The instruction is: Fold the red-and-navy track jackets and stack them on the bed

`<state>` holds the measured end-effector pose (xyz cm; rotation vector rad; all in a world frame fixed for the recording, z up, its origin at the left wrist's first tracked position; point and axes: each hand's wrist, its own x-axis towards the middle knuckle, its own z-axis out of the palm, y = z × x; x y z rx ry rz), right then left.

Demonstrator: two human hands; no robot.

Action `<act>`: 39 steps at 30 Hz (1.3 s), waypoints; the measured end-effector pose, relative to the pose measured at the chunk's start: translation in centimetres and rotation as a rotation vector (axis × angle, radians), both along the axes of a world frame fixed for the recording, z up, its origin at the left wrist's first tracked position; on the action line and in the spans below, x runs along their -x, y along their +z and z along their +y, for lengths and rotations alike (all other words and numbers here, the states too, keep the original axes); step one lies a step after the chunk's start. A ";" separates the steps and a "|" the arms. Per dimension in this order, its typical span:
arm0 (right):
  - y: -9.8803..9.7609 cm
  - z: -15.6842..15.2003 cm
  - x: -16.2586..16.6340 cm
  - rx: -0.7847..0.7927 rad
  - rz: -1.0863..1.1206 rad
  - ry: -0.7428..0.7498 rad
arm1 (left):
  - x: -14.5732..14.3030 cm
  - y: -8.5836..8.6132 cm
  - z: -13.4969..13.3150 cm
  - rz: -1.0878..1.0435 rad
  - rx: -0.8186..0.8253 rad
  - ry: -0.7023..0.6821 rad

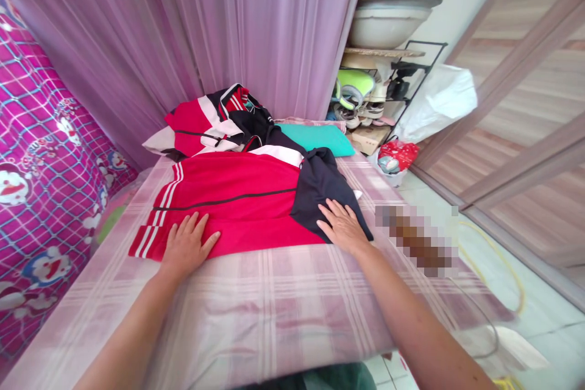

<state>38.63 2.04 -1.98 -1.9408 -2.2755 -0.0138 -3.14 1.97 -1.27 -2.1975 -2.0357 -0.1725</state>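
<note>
While both palms press flat, head view only. Left hand (187,244) sits at 7 o'clock on the red jacket (237,195), on the hem near the white stripes, fingers spread, gripping nothing. Right hand (342,226) sits at 4 o'clock on the navy panel (320,186), fingers loosely fanned, gripping nothing either. Jacket lies spread on the plaid sheet (274,304), mid-frame. My read: laid out and flattened, no fold made yet. Clothes heap (214,119) at 12 o'clock lies unsorted, teal cloth (317,137) at 1 o'clock beside it.
</note>
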 end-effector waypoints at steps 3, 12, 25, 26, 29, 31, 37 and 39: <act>-0.2 -0.2 0.1 -0.091 0.041 0.035 | -1.9 0.7 0.4 -0.007 -0.012 -0.015; -0.4 0.2 -4.5 -0.449 0.225 -0.263 | -7.4 1.8 3.5 -0.030 0.043 -0.189; 1.6 -0.5 -2.7 -0.151 0.257 -0.273 | -21.4 9.4 16.5 -0.079 -0.005 -0.373; 1.6 -0.4 -2.7 -0.146 0.263 -0.271 | -22.7 9.9 17.5 -0.085 0.002 -0.387; 1.0 -0.3 -3.2 -0.177 0.290 -0.263 | -26.4 10.5 19.9 -0.111 0.029 -0.419; 0.5 -0.2 -3.6 -0.216 0.318 -0.239 | -28.4 10.5 21.0 -0.126 0.031 -0.434; -0.9 -0.2 -4.9 -0.284 0.381 -0.186 | -31.4 9.3 23.4 -0.101 0.061 -0.486; -1.2 -0.2 -5.1 -0.285 0.383 -0.154 | -31.8 9.0 24.2 -0.118 0.083 -0.482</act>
